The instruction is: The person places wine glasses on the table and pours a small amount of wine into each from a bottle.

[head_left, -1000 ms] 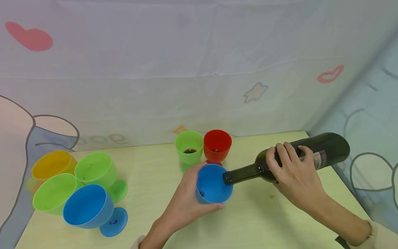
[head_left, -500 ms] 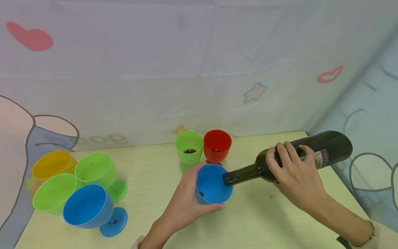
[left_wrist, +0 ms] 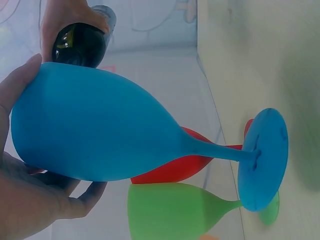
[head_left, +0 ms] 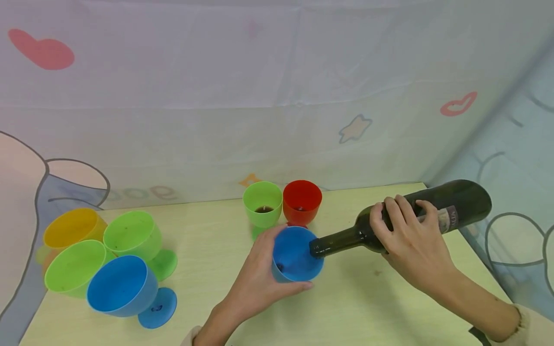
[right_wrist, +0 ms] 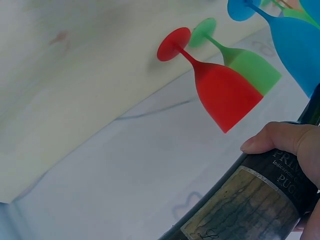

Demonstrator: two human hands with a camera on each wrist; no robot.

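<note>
My left hand (head_left: 259, 283) grips the bowl of a blue plastic goblet (head_left: 303, 271), fingers on the far side and thumb on the near side. A small dark spot of liquid shows low inside it. The left wrist view shows the blue goblet's (left_wrist: 95, 125) stem and round foot; whether the foot touches the table I cannot tell. My right hand (head_left: 411, 240) holds a dark green wine bottle (head_left: 460, 199) by its body, tilted with the neck down to the left. The bottle's mouth lies over the goblet's right rim. A label shows on the bottle (right_wrist: 240, 205) in the right wrist view.
Just behind the blue goblet stand a green goblet (head_left: 262, 199) with dark liquid and a red goblet (head_left: 302, 197) with a little. At left cluster an orange goblet (head_left: 71, 228), green goblets (head_left: 134, 235) and another blue goblet (head_left: 123, 288). A printed cloth (head_left: 216, 96) hangs behind the table (head_left: 207, 230).
The bottle's base has risen slightly and shifted a little right, so the bottle tilts more. Its mouth stays at the goblet's rim. Left hand and goblet barely differ.
</note>
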